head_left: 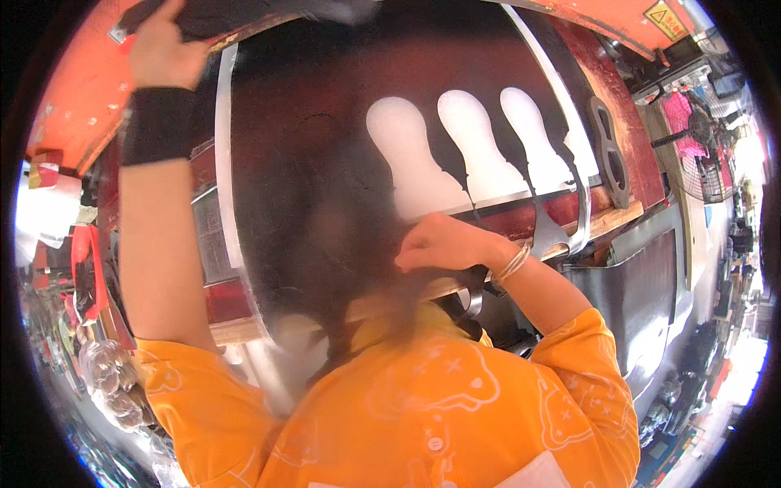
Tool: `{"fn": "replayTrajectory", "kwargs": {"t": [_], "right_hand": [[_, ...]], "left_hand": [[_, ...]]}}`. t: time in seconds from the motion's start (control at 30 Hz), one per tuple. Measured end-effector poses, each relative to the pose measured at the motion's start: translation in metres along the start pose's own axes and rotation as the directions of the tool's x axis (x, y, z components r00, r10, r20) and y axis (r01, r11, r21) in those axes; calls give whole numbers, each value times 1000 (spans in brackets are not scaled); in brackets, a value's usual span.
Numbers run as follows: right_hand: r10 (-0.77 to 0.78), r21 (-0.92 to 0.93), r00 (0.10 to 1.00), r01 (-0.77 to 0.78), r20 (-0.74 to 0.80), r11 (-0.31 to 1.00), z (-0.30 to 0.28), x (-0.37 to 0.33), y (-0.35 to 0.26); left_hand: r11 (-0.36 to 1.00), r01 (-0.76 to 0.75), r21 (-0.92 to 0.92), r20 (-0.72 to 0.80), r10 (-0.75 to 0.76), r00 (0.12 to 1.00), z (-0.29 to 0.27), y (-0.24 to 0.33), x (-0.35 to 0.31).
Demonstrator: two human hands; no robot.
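Note:
A black sheet [285, 187] lies over a white board, whose white edge [226, 163] shows along the left. Toward the right, three sole-shaped holes [468, 130] in the sheet show white underneath. My left hand [167, 53], with a black wristband, reaches to the far left and touches a dark bar [236, 16]; its thumb stands apart from the stretched fingers. Near the front edge of the sheet, my right hand [451, 244] is closed, fingers curled in. What it pinches, if anything, is hidden. A dark blur covers part of the sheet beside it.
A grey sole-shaped frame [610, 150] rests on the red table's [561, 49] right side. The orange machine body [77, 98] curves along the far side and left. Beyond the table on the right are a fan [704, 134] and a dark bin [630, 285].

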State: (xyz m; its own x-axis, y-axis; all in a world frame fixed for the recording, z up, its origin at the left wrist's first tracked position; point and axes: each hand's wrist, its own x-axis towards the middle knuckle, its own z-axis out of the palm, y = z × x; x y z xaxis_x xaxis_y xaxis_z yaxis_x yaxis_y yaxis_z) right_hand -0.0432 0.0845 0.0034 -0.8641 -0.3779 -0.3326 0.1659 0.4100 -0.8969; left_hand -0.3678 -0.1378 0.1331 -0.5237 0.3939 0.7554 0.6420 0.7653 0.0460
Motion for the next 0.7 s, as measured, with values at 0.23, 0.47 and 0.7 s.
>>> {"fn": "replayTrajectory", "kwargs": {"t": [0.23,0.47,0.7], "right_hand": [[124,229,988,-143,95,963,-11,-8,-7],[-61,652,997,19,41,758,-14,-15,-5],[-92,476,988,139,-122,868,-8,-16,-19]], "left_hand": [[881,144,-450,388,47,921,-94,74,-79],[649,-105,-754,490,661,568,-61,155,-197],[560,-68,-826,418,689,593,-47,134,-177]]}}
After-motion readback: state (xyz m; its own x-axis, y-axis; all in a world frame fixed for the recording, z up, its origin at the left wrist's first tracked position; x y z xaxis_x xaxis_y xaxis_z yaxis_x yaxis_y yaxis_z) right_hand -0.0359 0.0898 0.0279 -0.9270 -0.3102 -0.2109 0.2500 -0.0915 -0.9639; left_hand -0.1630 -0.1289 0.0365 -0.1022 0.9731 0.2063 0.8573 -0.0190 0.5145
